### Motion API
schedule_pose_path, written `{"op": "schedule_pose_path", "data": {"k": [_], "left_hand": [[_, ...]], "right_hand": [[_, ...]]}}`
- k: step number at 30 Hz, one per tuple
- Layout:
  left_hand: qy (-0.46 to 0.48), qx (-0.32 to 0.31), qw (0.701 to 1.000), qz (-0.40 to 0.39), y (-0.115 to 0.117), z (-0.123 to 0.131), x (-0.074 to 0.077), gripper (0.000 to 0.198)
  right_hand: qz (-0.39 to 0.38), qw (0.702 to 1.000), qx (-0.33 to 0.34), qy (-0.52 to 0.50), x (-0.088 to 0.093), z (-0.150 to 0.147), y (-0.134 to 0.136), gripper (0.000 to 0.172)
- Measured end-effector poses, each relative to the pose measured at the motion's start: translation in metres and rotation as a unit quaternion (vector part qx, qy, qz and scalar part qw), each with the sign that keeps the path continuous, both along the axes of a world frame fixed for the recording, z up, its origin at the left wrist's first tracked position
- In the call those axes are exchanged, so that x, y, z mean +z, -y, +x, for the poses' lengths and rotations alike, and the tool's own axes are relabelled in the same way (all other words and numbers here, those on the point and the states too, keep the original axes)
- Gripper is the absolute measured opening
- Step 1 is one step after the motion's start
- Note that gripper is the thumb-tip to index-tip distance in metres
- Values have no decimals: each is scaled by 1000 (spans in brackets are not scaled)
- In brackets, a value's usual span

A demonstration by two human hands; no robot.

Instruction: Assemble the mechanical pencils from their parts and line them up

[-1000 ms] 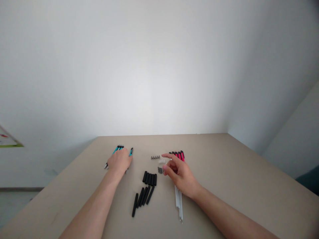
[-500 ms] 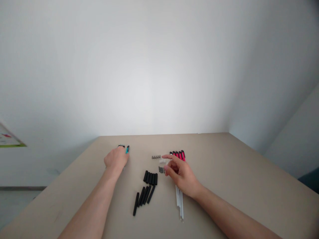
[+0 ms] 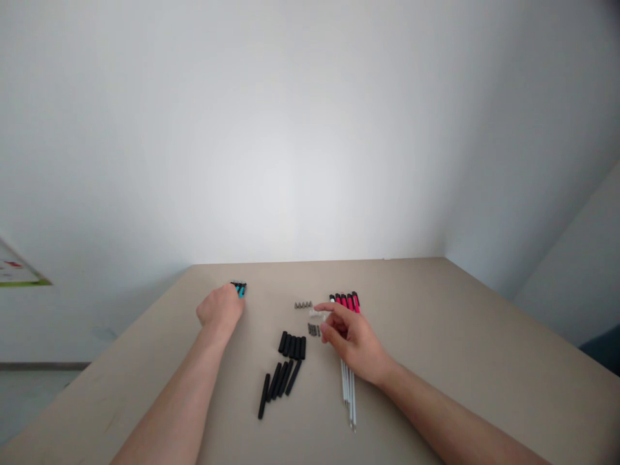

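Note:
My left hand lies curled over a bunch of teal pens at the table's left; only their black and teal tops show past my knuckles. My right hand hovers with fingers loosely bent and apart over small clear parts and dark springs. Behind it lie red pen barrels. A row of small metal tips sits just left of my right fingertips. White refills run out from under my right wrist.
Short black grips and longer black tubes lie between my forearms on the beige table. A white wall stands close behind the table's far edge. A paper with a green edge shows at far left.
My left hand slid left and gathered the teal pens, so they now bunch under it with only the tops showing. My right hand barely shifted.

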State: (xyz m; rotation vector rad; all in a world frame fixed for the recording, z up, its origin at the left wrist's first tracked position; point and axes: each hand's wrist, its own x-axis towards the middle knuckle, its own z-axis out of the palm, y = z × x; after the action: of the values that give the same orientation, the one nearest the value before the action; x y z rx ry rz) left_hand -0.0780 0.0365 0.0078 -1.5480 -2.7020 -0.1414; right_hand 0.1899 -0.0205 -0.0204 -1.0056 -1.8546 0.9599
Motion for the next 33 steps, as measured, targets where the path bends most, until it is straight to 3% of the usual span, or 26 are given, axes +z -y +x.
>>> {"op": "schedule_pose_path", "data": {"k": [25,33], "left_hand": [[-2,-4,1000,-7,4,-2,7,30],[0,-4,1000,-9,1,-8,1,30]], "right_hand": [[4,1000,1,7,1,0,0,28],[3,1000,8,0,-4,0,-1,27]]}}
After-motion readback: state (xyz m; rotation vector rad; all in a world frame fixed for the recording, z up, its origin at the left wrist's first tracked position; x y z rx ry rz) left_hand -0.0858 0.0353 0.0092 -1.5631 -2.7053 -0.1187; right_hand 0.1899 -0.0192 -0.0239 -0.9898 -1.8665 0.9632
